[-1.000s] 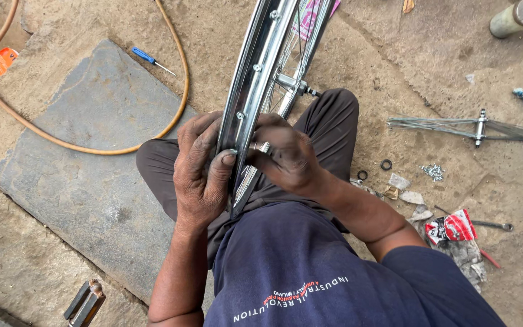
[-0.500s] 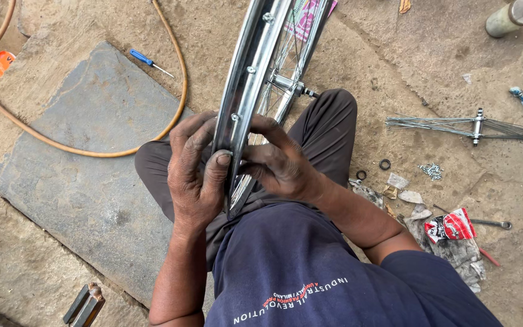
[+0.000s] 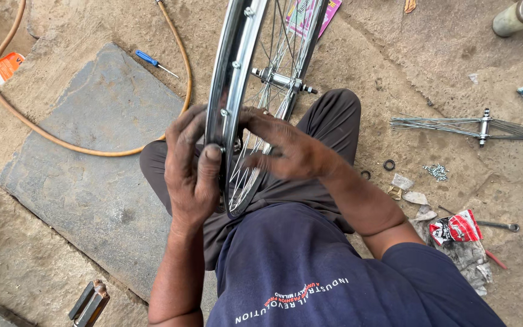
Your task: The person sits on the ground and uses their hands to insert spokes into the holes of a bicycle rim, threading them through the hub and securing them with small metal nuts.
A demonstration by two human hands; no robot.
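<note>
Head view, looking down on a seated person with a bicycle wheel (image 3: 246,97) standing upright between the knees; the left hand (image 3: 192,166) is clenched around the shiny steel rim, thumb pressed on its inner face, while the right hand (image 3: 286,151) reaches in from the other side, fingers pinched among the thin spokes near the rim, though what they grasp is too small to tell; the step in hand looks like work on a spoke end or nipple at the rim, and the next move probably calls for a steady hold on the rim and a fine twist of the fingertips. The rim is smooth, curved and bright; the hub (image 3: 279,79) is a slim metal barrel; the ground is gritty packed earth with a flat grey stone slab (image 3: 92,157), a rubbery orange hose (image 3: 49,130) curling around it, and a blue-handled screwdriver (image 3: 152,60) lying apart.
</note>
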